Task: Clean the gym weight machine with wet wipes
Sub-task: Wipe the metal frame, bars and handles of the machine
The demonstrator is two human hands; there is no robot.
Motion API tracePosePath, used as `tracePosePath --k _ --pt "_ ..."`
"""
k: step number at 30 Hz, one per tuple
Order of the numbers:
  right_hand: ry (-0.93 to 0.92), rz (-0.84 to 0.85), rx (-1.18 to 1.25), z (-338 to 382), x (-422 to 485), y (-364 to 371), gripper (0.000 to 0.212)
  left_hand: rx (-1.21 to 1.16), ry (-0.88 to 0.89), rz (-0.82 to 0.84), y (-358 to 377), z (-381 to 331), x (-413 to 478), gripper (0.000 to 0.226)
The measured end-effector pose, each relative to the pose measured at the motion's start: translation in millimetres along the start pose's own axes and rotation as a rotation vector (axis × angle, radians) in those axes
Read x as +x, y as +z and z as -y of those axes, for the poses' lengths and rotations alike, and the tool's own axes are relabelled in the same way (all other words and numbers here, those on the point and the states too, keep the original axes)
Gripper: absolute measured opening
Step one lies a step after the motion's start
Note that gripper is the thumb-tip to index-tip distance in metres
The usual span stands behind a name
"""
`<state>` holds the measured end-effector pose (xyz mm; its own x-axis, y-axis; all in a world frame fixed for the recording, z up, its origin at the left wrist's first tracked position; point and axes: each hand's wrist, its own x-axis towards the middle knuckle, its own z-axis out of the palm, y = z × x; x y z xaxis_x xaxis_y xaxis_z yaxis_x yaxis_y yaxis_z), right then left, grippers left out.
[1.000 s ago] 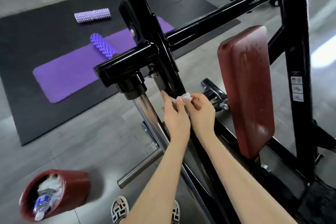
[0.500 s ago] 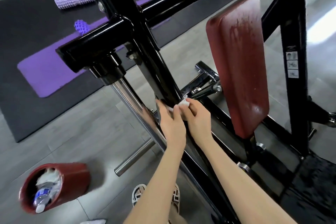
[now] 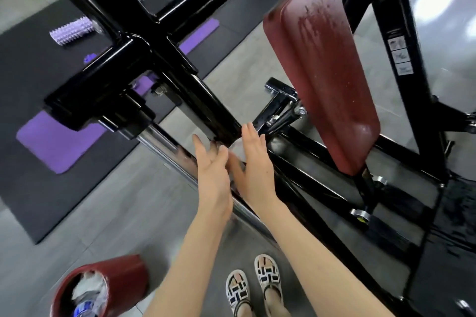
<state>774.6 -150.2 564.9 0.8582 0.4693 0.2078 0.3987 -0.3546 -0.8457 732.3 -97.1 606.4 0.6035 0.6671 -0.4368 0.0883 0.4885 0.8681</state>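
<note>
- Left hand [image 3: 213, 170] and right hand [image 3: 255, 170], each grip apart with fingers straight, flanked the black frame bar [image 3: 180, 72] to rub it.
- The blurred wet wipe [image 3: 237, 149] seemingly sat pressed under the right palm.

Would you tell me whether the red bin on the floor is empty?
Not empty: the red bin holds crumpled white wipes and a blue-labelled bottle, reaching near its rim.
</note>
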Motion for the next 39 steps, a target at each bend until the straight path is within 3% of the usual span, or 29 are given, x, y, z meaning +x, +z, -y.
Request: tracePosePath --k 6,11,14,18,20,24,28,32,35,39 --pt "-0.007 -0.131 -0.095 -11.1 15.3 8.1 0.07 0.221 0.09 0.025 -12.1 -17.9 -17.4 0.057" --pt "-0.032 -0.07 -0.289 -55.0 -15.3 -3.1 0.068 0.419 0.324 0.056 -21.3 -33.1 -31.3 0.03" --pt "0.152 0.073 -0.348 -92.9 -49.7 -24.4 0.072 0.564 0.485 0.16 -26.7 -35.3 -33.1 0.028" --pt "0.353 0.103 -0.361 -129.7 -88.8 -44.0 0.076 0.893 0.649 0.322 -25.1 -31.6 -27.1 0.03" --pt "0.358 0.099 -0.386 -129.8 -87.3 -40.9 0.075 1.019 0.732 0.392 -17.5 -31.8 -22.1 0.028" --pt "0.196 -0.006 -0.324 -98.1 -47.8 -17.9 0.062 1.24 0.971 0.504 5.3 -28.7 -5.9 0.029" --pt "0.106 -0.029 -0.309 -101.5 -44.5 -9.6 0.075 1.446 1.178 0.564 26.7 -18.4 15.3 0.03" --pt "0.326 0.031 -0.372 -165.6 -111.1 -38.0 0.072 1.673 1.314 0.638 39.2 -5.7 36.0 0.028" --pt "0.482 0.111 -0.437 -194.0 -139.9 -60.0 0.078 1.835 1.384 0.621 40.8 2.2 53.3 0.028" --pt "0.385 0.128 -0.328 -168.5 -108.2 -52.1 0.075 1.981 1.375 0.494 45.7 10.2 63.4 0.03"
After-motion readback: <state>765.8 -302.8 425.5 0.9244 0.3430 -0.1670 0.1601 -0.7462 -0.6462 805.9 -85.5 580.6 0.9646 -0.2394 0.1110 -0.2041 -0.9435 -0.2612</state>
